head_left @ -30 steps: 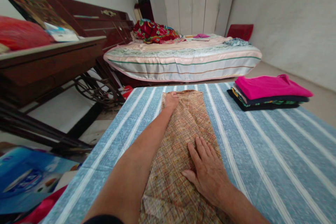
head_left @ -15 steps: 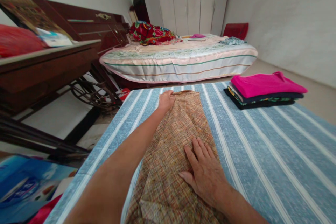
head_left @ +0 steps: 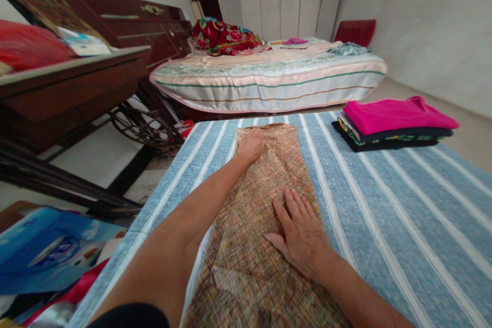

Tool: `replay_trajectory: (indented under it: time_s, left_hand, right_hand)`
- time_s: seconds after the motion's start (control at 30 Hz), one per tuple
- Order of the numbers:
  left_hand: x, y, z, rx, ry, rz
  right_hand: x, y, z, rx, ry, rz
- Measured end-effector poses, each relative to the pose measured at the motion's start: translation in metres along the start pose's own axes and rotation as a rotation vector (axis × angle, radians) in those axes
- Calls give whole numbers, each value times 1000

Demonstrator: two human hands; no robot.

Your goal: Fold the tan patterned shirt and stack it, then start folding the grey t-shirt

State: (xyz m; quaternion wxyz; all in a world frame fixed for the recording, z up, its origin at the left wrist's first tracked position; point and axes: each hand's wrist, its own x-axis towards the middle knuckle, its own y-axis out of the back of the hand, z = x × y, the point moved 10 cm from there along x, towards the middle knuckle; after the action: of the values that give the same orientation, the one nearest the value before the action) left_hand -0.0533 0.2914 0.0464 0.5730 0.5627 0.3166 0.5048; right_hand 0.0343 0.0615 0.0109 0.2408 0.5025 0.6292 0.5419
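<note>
A brown plaid woven cloth garment (head_left: 265,205) lies lengthwise on the blue-and-white striped bed cover (head_left: 369,230), creased along its middle. On its upper left part, just short of the far edge, rests my left hand (head_left: 251,144). Its fingers press down on the fabric, and the far edge shows beyond them. My right hand (head_left: 302,236) lies flat on the garment's right side, fingers spread and thumb out to the left. The near end of the cloth runs out of view.
A folded clothes stack (head_left: 395,123), pink on top, sits at the far right of the cover. Beyond stands another bed (head_left: 269,84) with a red floral quilt (head_left: 226,38). At left are a sewing-machine table (head_left: 77,79) and a blue printed package (head_left: 57,251).
My left hand has let go of the far left edge and shifted slightly right onto the cloth. My right hand stays flat on the garment. The view has tilted slightly.
</note>
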Motion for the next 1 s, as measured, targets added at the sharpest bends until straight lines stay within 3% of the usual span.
replay_trajectory:
  time_s: [0.1, 0.23, 0.4, 0.5, 0.63, 0.8, 1.0]
  left_hand:
    - [-21, 8, 17, 0, -23, -51]
    - [-74, 0, 49, -50, -115, -179]
    - [-114, -28, 44, -44, 4, -275]
    - [-117, -35, 41, -28, 14, -291]
    - [-112, -29, 43, -31, 9, -299]
    - [-90, -22, 43, -15, 60, -262]
    - [-66, -43, 43, -9, 58, -268]
  right_hand:
    - [0, -2, 1, -6, 4, -8]
    - [0, -3, 3, -6, 5, -37]
    - [1, -4, 6, -23, -19, -95]
    - [0, -5, 7, -35, -23, -109]
    - [0, -6, 8, -54, -21, -94]
    - [0, -8, 8, -71, -3, -84]
    - [-1, -8, 8, -84, 3, -76]
